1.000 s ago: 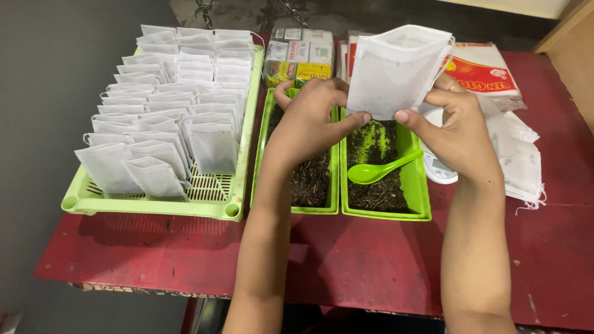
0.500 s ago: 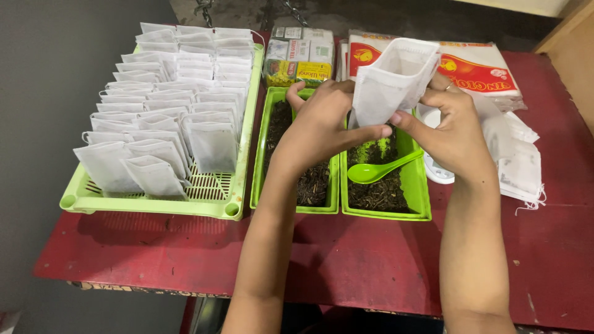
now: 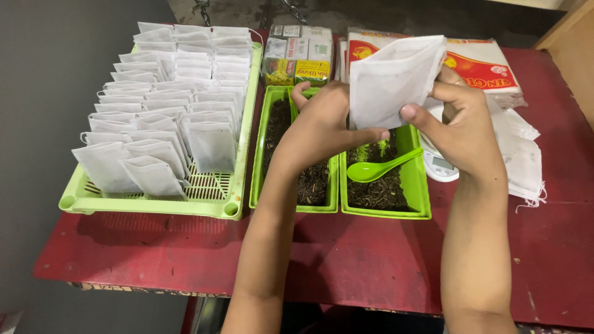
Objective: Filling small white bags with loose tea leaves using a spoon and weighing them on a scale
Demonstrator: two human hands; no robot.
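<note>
A white filter-paper bag [image 3: 393,77] is held up over two green trays, pinched at its lower edge by my left hand [image 3: 322,120] and gripped on its right side by my right hand [image 3: 461,120]. Under the hands, the left green tray [image 3: 258,154] and the right green tray [image 3: 417,185] hold dark dried leaves. A green plastic spoon [image 3: 374,169] lies in the right tray on the leaves.
A large green slotted basket [image 3: 213,201] on the left holds several rows of filled white bags. Small boxes [image 3: 297,55] and a printed packet [image 3: 486,62] sit at the back. A small white scale [image 3: 439,166] and loose empty bags [image 3: 523,161] lie to the right on the red table [image 3: 359,260].
The bag has turned and spread wider between my hands, and both hands have shifted slightly on its lower edge. Trays and spoon stay put.
</note>
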